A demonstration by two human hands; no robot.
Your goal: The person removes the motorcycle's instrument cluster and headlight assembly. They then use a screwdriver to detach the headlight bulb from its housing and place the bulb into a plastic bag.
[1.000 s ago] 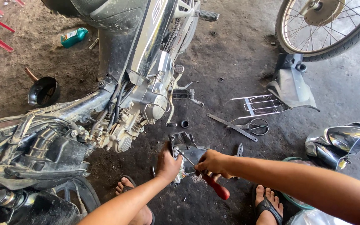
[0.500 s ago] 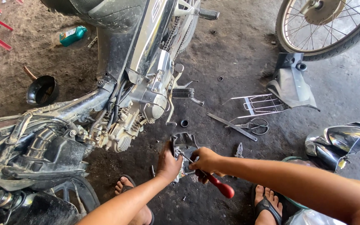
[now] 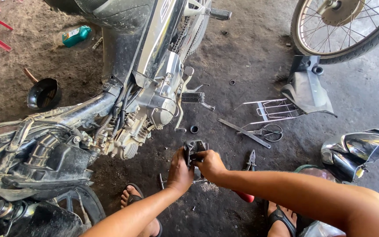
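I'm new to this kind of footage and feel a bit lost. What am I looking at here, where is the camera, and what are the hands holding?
The camera sits on a person's head and looks down at their own arms. The left hand and right hand both grip a small dark metal part over the dirt floor. A red tool handle shows below the right forearm. To the left stands a stripped motorcycle. On the floor lie scissors, pliers, a wire rack, a black funnel, a green bottle and a spoked wheel.
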